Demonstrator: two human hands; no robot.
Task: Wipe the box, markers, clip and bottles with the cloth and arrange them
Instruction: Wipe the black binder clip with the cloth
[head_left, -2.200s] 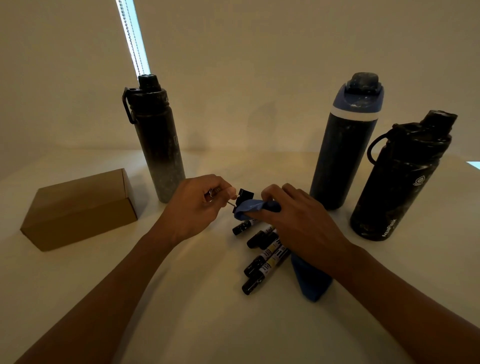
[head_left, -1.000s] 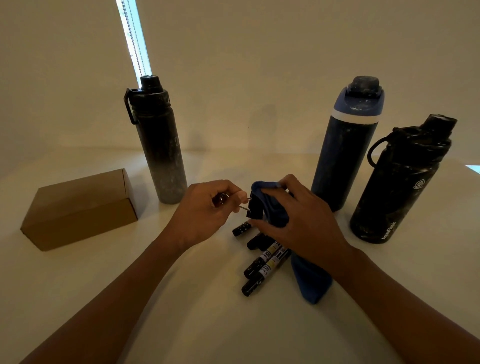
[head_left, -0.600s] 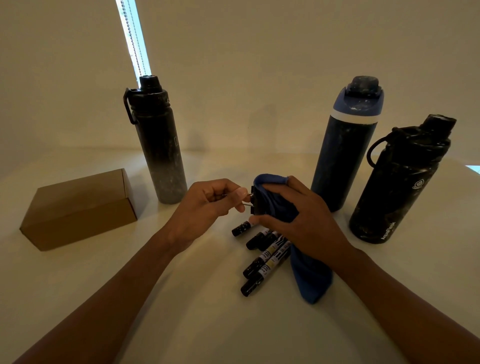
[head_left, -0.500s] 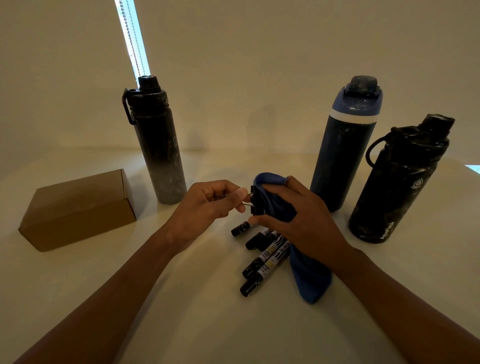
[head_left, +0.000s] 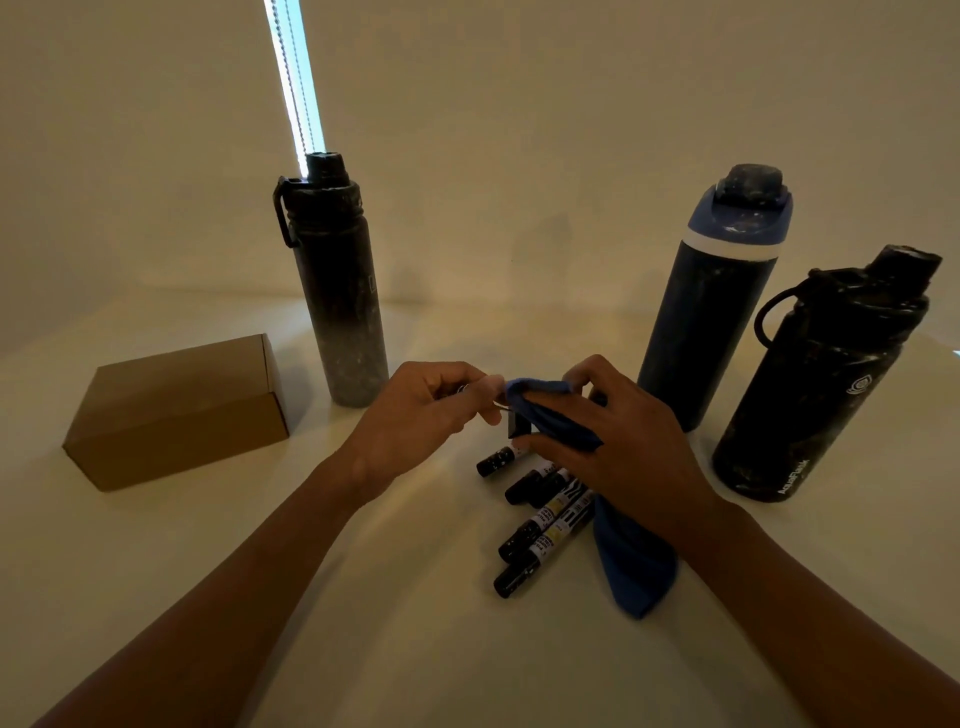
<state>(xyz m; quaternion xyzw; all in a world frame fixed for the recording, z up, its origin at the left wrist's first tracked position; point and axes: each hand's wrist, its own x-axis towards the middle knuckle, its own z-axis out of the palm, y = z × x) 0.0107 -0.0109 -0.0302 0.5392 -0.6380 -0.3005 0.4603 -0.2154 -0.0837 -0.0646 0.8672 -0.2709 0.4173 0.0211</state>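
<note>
The left hand (head_left: 415, 418) pinched the wire handles of the small black metal clip (head_left: 519, 427) in a tight grip, just above the pale tabletop (head_left: 337, 649). The right hand (head_left: 618, 447) curled its grip round the soft blue cloth (head_left: 636, 571) — pressed on the clip — over the black markers (head_left: 540, 519).

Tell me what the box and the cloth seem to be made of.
The box looks like plain brown cardboard, matte, with a folded flap edge. The cloth looks like soft blue fabric, perhaps microfibre: it drapes limply from the right hand.
</note>
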